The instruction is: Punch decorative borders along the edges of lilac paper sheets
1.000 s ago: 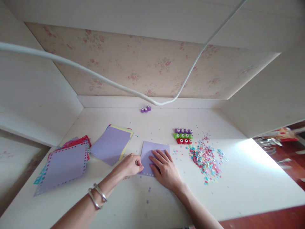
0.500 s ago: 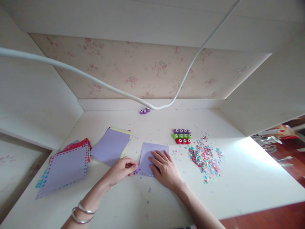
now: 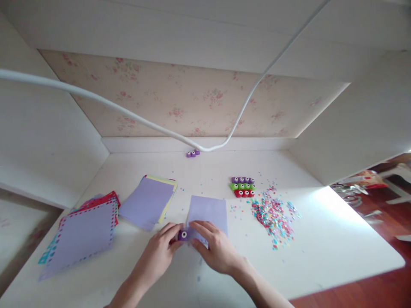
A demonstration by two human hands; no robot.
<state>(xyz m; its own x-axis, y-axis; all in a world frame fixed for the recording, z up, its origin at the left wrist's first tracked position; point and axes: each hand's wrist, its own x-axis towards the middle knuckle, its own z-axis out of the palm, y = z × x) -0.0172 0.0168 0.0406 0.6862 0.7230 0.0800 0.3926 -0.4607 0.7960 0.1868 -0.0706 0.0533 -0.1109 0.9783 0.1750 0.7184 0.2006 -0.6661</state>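
Note:
My left hand [image 3: 163,244] grips a small purple craft punch [image 3: 183,235] between thumb and fingers, at the lower left edge of a purple sheet of paper [image 3: 208,208]. The punch has a white round top with a dark mark. My right hand [image 3: 213,248] holds the sheet near that same edge, its fingers on the paper and its thumb by the lower left corner. It covers the lower part of the sheet. Whether the paper sits inside the punch's slot I cannot tell.
Plain paper sheets [image 3: 146,203] lie to the left, beside a pile of hole-edged sheets [image 3: 85,229]. Rows of purple, green and red punches [image 3: 243,187] stand right of centre, by scattered confetti [image 3: 274,214]. More purple punches [image 3: 192,154] sit at the back. A white cable [image 3: 154,125] hangs across.
My left hand drew back from the sheet's left edge, then returned with the purple punch turned top up. My right hand slid left from lying flat and gathered its fingers by the edge.

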